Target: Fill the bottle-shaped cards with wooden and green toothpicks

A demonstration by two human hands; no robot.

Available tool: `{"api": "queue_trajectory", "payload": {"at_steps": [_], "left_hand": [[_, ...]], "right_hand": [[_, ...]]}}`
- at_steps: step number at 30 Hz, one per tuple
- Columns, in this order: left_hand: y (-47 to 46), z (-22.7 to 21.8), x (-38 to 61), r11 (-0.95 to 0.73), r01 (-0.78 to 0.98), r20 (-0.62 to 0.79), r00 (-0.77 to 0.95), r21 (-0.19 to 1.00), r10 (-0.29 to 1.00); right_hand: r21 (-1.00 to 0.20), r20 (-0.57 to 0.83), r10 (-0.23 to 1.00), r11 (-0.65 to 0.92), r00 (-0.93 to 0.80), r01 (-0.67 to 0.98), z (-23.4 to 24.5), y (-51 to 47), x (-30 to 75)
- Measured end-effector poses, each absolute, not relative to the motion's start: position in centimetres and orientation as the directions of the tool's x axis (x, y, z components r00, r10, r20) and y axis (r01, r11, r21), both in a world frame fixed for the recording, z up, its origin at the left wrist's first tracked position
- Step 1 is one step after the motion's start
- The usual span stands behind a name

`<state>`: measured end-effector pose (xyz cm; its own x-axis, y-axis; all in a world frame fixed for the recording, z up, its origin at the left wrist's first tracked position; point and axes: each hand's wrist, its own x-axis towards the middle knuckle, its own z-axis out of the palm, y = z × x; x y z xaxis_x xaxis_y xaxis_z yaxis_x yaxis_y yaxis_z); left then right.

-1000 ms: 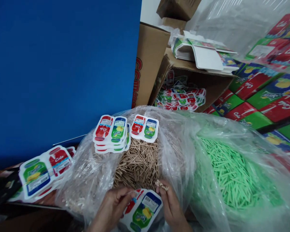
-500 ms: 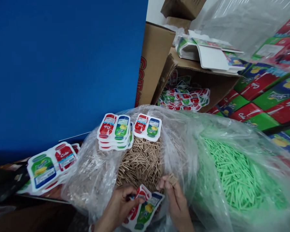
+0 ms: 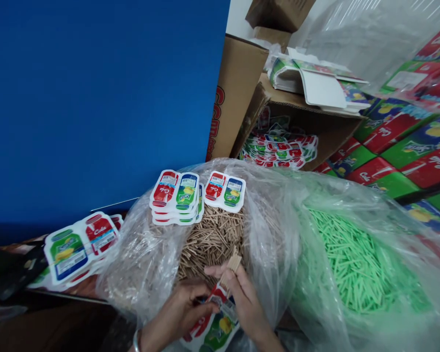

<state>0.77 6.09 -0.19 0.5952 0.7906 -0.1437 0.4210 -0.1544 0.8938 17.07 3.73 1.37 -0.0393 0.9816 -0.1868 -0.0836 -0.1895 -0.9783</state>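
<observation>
My left hand [image 3: 185, 308] is closed on a printed cola-and-Sprite packet [image 3: 220, 331], thumb and fingers pinching its red side. A small bundle of thin brown sticks [image 3: 233, 266] is gripped in my right hand [image 3: 244, 298]. The bundle's lower end meets the top of the packet's red half; whether it is inside is hidden by my fingers. Beneath both hands, a clear plastic bag [image 3: 132, 274] holds a heap of loose brown sticks [image 3: 210, 239]. On the heap's far side lie a stack of packets [image 3: 174, 198] and another packet [image 3: 225, 191].
More packets [image 3: 82, 249] lie at the left beside a dark object [image 3: 20, 274]. Green sticks [image 3: 355, 264] fill a bag at right. Behind stand a cardboard box [image 3: 308, 120] of packets, printed cartons [image 3: 392, 146] and a blue panel [image 3: 95, 98].
My right hand has moved left with the brown sticks, bringing the bundle upright against the packet's red half. My left hand keeps its hold on the packet.
</observation>
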Motion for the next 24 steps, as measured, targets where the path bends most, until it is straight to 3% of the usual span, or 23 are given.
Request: {"api": "queue_trajectory", "payload": {"at_steps": [3, 6, 11, 15, 21, 24], "left_hand": [[6.4, 0.1, 0.2, -0.197, 0.401, -0.132, 0.659, 0.895, 0.741], [6.5, 0.1, 0.0, -0.174, 0.398, -0.141, 0.647, 0.901, 0.749], [6.0, -0.7, 0.1, 0.012, 0.294, -0.189, 0.582, 0.956, 0.791], [5.6, -2.2, 0.1, 0.179, 0.161, -0.237, 0.491, 0.97, 0.838], [5.8, -1.3, -0.3, -0.09, 0.262, -0.069, 0.543, 0.961, 0.837], [6.1, -0.2, -0.6, -0.099, 0.23, -0.067, 0.622, 0.968, 0.78]], "right_hand": [[-0.929, -0.272, 0.957, -0.289, -0.104, -0.232, 1.2, 4.3, 17.2], [-0.921, -0.279, 0.951, -0.304, -0.13, -0.245, 1.2, 4.3, 17.0], [-0.993, -0.113, 0.987, -0.115, -0.117, -0.01, 1.6, 3.3, 17.0], [-0.986, 0.029, 0.986, 0.055, -0.167, 0.157, 1.9, 2.9, 18.0], [-0.973, 0.118, 0.962, 0.161, -0.245, 0.164, 2.6, 3.1, 18.7], [-0.968, 0.15, 0.957, 0.193, -0.247, 0.161, 2.7, 3.2, 18.2]]}}
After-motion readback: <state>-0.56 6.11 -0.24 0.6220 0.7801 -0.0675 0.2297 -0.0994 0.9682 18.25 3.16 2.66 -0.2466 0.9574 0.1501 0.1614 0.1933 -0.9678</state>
